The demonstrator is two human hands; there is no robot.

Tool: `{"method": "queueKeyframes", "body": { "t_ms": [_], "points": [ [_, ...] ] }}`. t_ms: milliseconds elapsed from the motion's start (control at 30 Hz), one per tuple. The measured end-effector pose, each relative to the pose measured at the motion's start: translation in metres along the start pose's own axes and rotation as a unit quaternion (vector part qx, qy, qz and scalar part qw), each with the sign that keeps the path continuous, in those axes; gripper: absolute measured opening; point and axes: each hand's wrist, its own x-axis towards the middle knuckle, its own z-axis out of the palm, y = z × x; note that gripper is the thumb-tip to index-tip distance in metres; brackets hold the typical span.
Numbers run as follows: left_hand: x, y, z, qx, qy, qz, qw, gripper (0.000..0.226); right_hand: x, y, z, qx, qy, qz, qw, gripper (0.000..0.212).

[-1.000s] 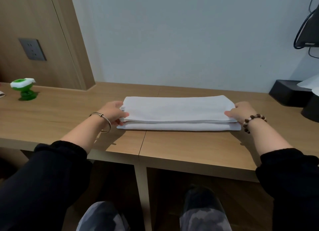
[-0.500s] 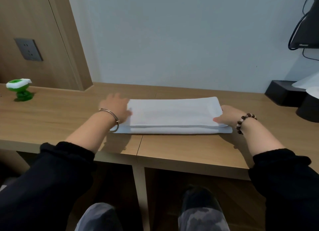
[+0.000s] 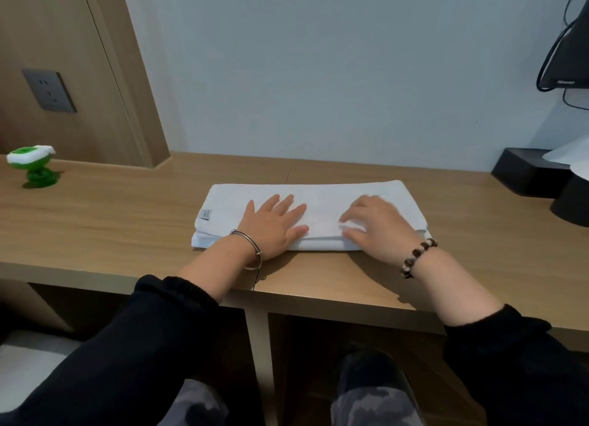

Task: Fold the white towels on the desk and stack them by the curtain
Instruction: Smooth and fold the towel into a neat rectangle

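A white towel (image 3: 322,196), folded into a long flat strip of several layers, lies across the middle of the wooden desk (image 3: 127,221). A small label shows at its left end. My left hand (image 3: 274,225) rests flat on the towel's left half with straight, spread fingers. On the right half my right hand (image 3: 373,225) presses down, its fingers slightly bent and blurred. No curtain is in view.
A green and white gadget (image 3: 33,166) stands on the desk at far left, below a wall socket (image 3: 49,90). Black boxes (image 3: 529,172) and a dark screen with cables (image 3: 570,43) sit at far right. My knees show below the desk's front edge.
Both hands left the towel's two ends and came inward onto its top. The view shifted slightly.
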Motion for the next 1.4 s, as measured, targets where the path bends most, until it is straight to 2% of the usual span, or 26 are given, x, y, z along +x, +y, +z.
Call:
{"method": "queueKeyframes", "body": {
  "t_ms": [67,200,267,333,433,467,533,567,633,733,767,900,967,1067,1133,1267,1333,1400],
  "points": [
    [-0.001,-0.001,0.001,0.018,0.002,0.013,1.0,0.062,0.002,-0.005,0.006,0.008,-0.047,-0.012,0.999,0.023],
    [-0.004,-0.006,0.004,0.039,0.007,0.046,0.998,0.073,0.004,-0.005,0.006,-0.065,-0.022,-0.058,0.996,0.02],
    [-0.006,-0.008,0.005,0.039,0.011,0.061,0.997,0.069,0.001,-0.005,0.007,-0.09,-0.025,-0.082,0.992,0.022],
    [-0.008,-0.01,0.006,0.037,0.011,0.076,0.996,0.06,0.0,-0.003,0.004,-0.046,-0.053,-0.091,0.993,0.019],
    [-0.013,-0.014,0.003,0.029,0.004,0.092,0.995,0.054,0.013,0.009,-0.013,0.108,-0.13,-0.008,0.986,0.027],
    [-0.014,-0.015,0.002,0.019,-0.001,0.091,0.996,0.054,0.021,0.017,-0.016,0.09,-0.119,0.01,0.989,0.032],
    [-0.014,-0.013,-0.002,-0.013,-0.004,0.083,0.996,0.052,0.033,0.031,-0.011,-0.048,-0.083,0.045,0.994,0.036],
    [-0.015,-0.01,-0.003,-0.037,0.005,0.076,0.996,0.049,0.033,0.035,-0.004,-0.105,-0.105,0.068,0.987,0.041],
    [-0.011,-0.005,-0.006,-0.105,0.058,0.048,0.992,0.04,0.03,0.039,0.011,-0.13,-0.17,0.1,0.972,0.05],
    [0.002,0.005,-0.01,-0.143,0.144,-0.026,0.979,0.037,0.028,0.04,0.019,-0.114,-0.184,0.104,0.971,0.052],
    [0.007,0.01,-0.009,-0.119,0.139,-0.041,0.982,0.038,0.03,0.037,0.019,-0.105,-0.182,0.102,0.972,0.052],
    [0.023,0.028,0.003,-0.021,-0.003,-0.034,0.999,0.054,0.037,0.022,0.029,-0.06,-0.185,0.034,0.98,0.051],
    [0.025,0.027,0.006,-0.012,-0.009,-0.026,1.0,0.056,0.041,0.037,0.029,-0.067,-0.2,0.041,0.977,0.051],
    [0.023,0.023,0.007,-0.005,-0.002,-0.021,1.0,0.056,0.046,0.085,0.019,-0.096,-0.186,0.14,0.968,0.05],
    [0.021,0.023,0.01,0.004,0.006,-0.015,1.0,0.054,0.048,0.105,0.015,-0.069,-0.181,0.189,0.963,0.05],
    [0.026,0.01,0.012,0.024,0.011,0.001,1.0,0.05,0.048,0.098,0.02,0.031,-0.14,0.199,0.97,0.048],
    [0.031,-0.008,0.008,0.031,-0.009,-0.034,0.999,0.047,0.045,0.08,0.017,0.055,-0.107,0.222,0.968,0.046],
    [0.034,-0.033,0.002,0.062,-0.013,-0.115,0.991,0.047,0.04,0.058,0.012,0.07,-0.055,0.247,0.965,0.037]
  ]
}}
